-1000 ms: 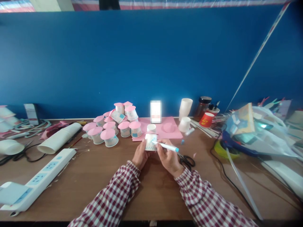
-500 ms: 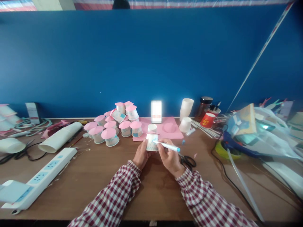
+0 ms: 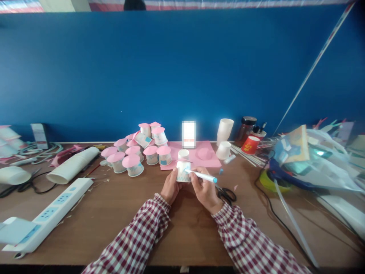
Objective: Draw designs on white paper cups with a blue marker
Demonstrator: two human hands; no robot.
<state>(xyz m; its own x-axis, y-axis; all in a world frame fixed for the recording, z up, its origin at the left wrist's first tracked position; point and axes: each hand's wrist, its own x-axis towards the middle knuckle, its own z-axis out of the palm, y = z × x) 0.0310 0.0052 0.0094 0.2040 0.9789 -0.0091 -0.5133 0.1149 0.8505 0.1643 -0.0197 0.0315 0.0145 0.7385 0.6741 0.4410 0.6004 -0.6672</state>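
My left hand (image 3: 171,184) is closed on the side of a white paper cup (image 3: 183,176) held upside down, with a blue zigzag near its rim and blue marks higher up. Behind the cup's top stands another small white cup (image 3: 183,154). Between the fingers of my right hand (image 3: 203,190) is a white marker pen (image 3: 203,176) with a blue end, its tip against the cup's side. Scissors (image 3: 227,195) with black handles lie beside my right wrist, partly hidden by it. Pink paper (image 3: 212,161) is spread behind the cups.
Several cups with pink cone roofs (image 3: 132,161) cluster to the left. A power strip (image 3: 54,213) lies at front left, near a stack of paper cups (image 3: 72,165). To the right are white cups (image 3: 224,150), a red cup (image 3: 250,145), a jar (image 3: 246,127) and a plastic bag (image 3: 327,163).
Both hands, the cup and the marker stay almost in place, with the marker tip still at the cup's side. The dark shape above the blue panel has shifted left.
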